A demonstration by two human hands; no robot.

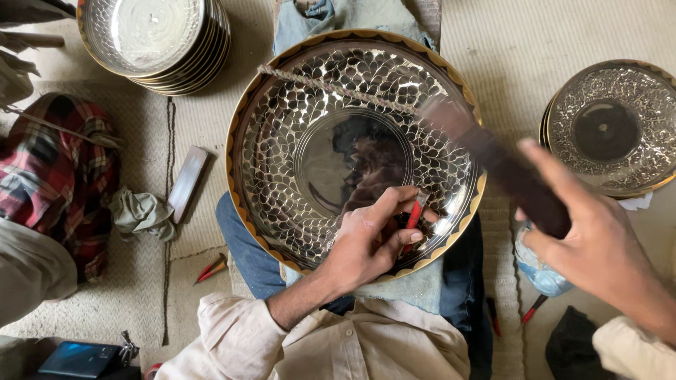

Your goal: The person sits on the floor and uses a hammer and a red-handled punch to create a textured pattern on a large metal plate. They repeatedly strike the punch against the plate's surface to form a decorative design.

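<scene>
two hands work over one big engraved metal tray [355,151] propped on the person's lap. nearest, the left hand [366,243] is closed in a pinch around a red-handled chisel [414,219], its tip set on the tray's patterned band near the lower right rim. the right hand [598,246] is wrapped tight around a dark wooden mallet [493,158], raised and blurred above the tray. judging by the surface, the scale pattern already covers nearly the whole band around the plain centre, so little seems left. spare red tools [211,268] lie on the mat. further out, a finished engraved plate [612,127] sits to the right and a stack of plates [158,42] at top left.
</scene>
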